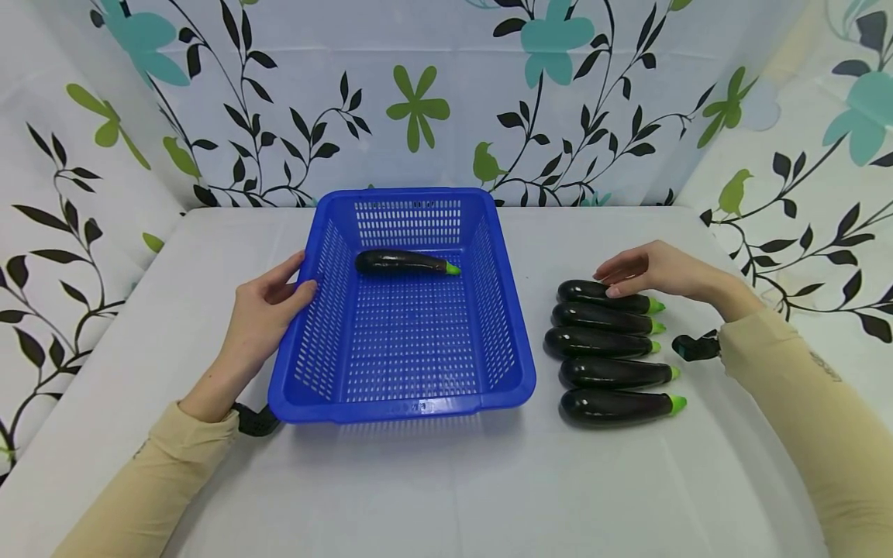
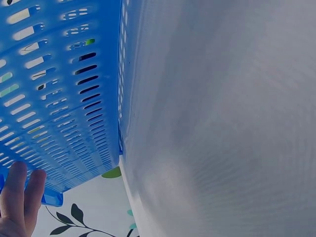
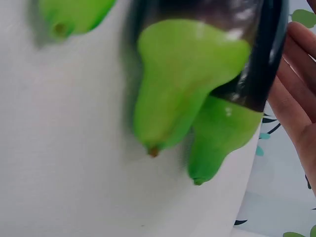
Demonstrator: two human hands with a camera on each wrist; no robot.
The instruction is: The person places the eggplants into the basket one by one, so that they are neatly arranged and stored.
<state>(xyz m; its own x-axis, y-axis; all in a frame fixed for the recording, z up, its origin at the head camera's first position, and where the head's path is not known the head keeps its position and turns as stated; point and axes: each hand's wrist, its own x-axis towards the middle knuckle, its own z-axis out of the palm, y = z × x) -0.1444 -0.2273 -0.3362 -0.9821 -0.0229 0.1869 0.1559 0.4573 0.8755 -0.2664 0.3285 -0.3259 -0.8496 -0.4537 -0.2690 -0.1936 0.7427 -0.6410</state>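
Blue basket, head view: lone eggplant inside; left grip holding rim. Right grip touching farthest eggplant of five on desk; pinching or not, cannot tell. Apparent step: taking it up; next move would call for secure thumb-and-finger hold. Left wrist view: fingers cut off; inner eggplant glimpsed through slots. Right wrist view: thumb unseen, upper stem end cropped.

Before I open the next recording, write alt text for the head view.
A person's left hand grips a blue basket holding one eggplant. The right hand is at the farthest of five eggplants lined up beside the basket on a white surface, with leaf-patterned fabric behind.
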